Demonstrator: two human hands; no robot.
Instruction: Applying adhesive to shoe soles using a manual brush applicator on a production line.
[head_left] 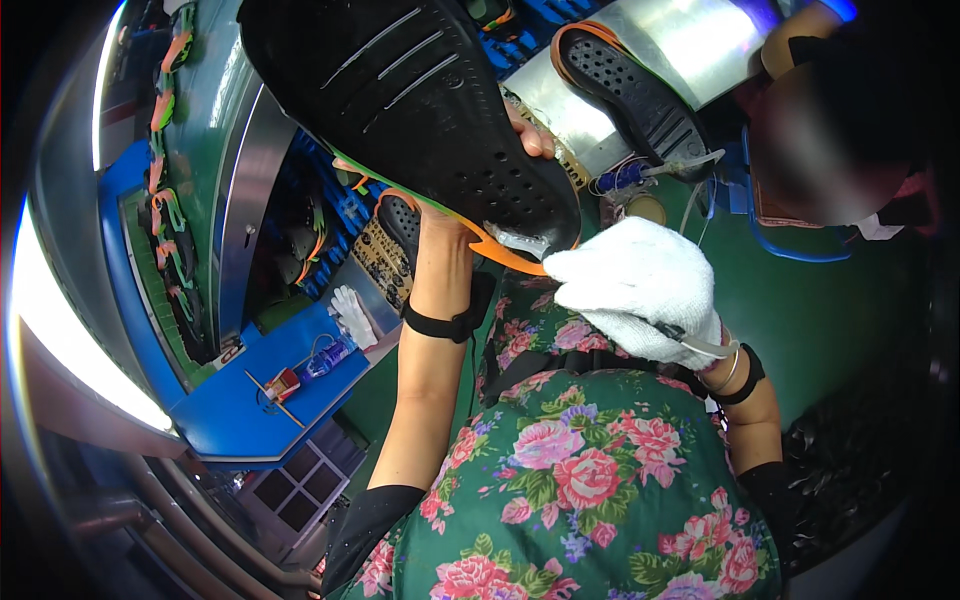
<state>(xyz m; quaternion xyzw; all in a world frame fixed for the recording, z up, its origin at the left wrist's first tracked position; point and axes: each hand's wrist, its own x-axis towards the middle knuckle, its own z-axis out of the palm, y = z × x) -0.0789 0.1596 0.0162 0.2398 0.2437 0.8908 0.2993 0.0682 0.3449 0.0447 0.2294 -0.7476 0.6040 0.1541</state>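
A large black shoe sole (400, 110) with rows of small holes and an orange and green edge is tilted up before me. My left hand (532, 138) is bare and grips it from behind; its fingertips show at the sole's right edge, while the palm is hidden. In a white knit glove, my right hand (640, 285) has its fingers closed at the sole's near end, pinching an orange strip (500, 252) along the edge. A glossy, clear patch (517, 240) shows beside the strip. A slim metal and black tool (690, 342) lies against the glove near the wrist.
Another black sole (625, 90) rests on a metal table (690, 45) at upper right, where another person (830, 130) sits. A blue bench (260, 400) at left bears white gloves (352, 315) and a blue bottle (328, 355). Orange-green straps (165, 190) line a green machine.
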